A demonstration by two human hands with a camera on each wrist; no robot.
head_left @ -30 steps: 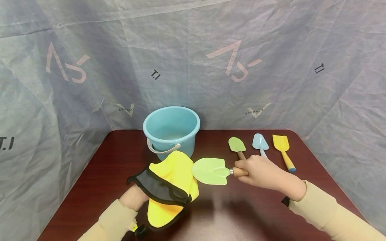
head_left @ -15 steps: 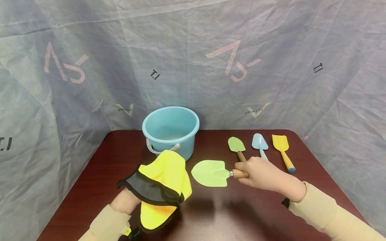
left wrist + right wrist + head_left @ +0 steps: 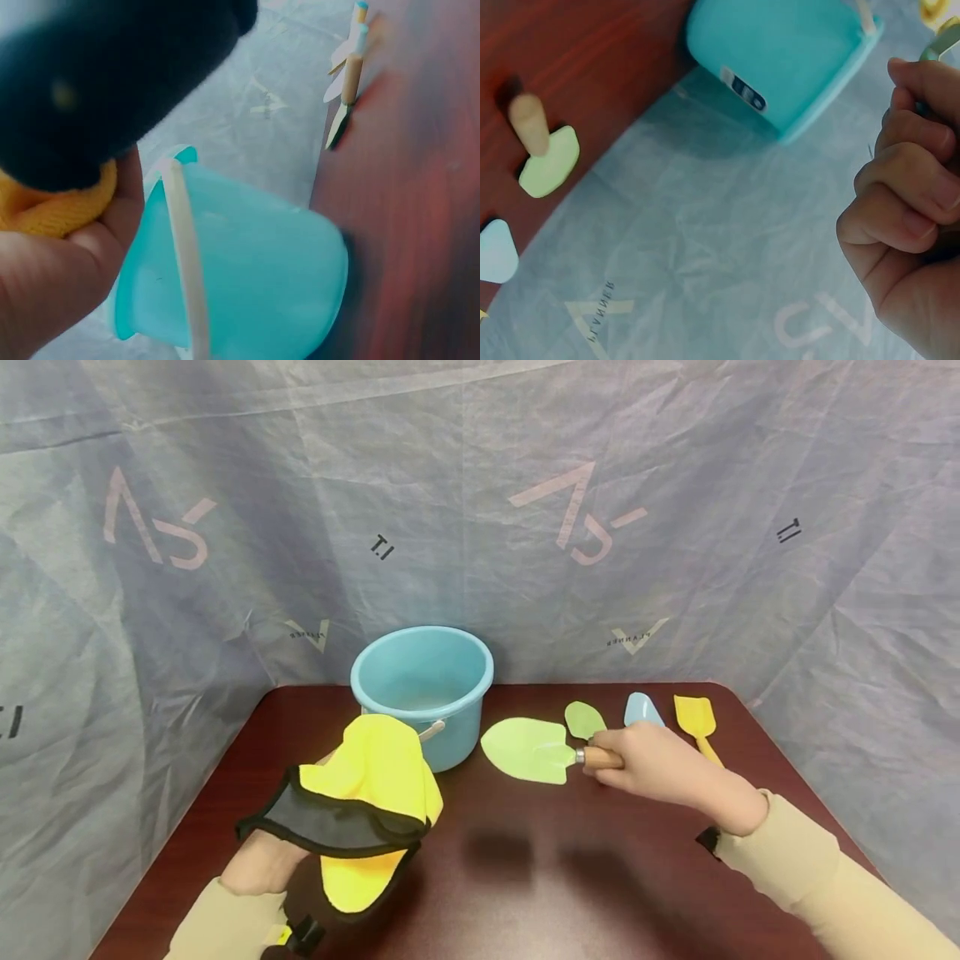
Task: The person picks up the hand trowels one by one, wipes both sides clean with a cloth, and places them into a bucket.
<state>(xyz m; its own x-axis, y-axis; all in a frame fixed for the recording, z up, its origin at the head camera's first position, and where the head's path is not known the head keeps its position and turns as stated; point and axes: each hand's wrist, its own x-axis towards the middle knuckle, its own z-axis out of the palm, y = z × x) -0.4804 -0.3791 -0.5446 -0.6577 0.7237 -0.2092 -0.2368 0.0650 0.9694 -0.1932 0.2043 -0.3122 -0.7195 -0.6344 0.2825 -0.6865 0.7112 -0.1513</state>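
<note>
My left hand holds a yellow cloth with a dark grey side and black edging. In the left wrist view its fingers curl round the cloth's yellow fabric. A garden trowel with a pale green blade and a wooden handle is gripped by my right hand, above the table. Its blade points left and stands apart from the cloth. In the right wrist view the right hand has curled fingers, and most of the trowel is out of sight.
Behind the cloth stands a light blue bucket with a white handle. A green trowel, a light blue scoop and a yellow shovel lie at the table's back right. Grey sheeting hangs behind the dark red table.
My left hand has moved left with the cloth, away from the trowel blade. My right hand has shifted slightly up in the head view, bringing the trowel with it.
</note>
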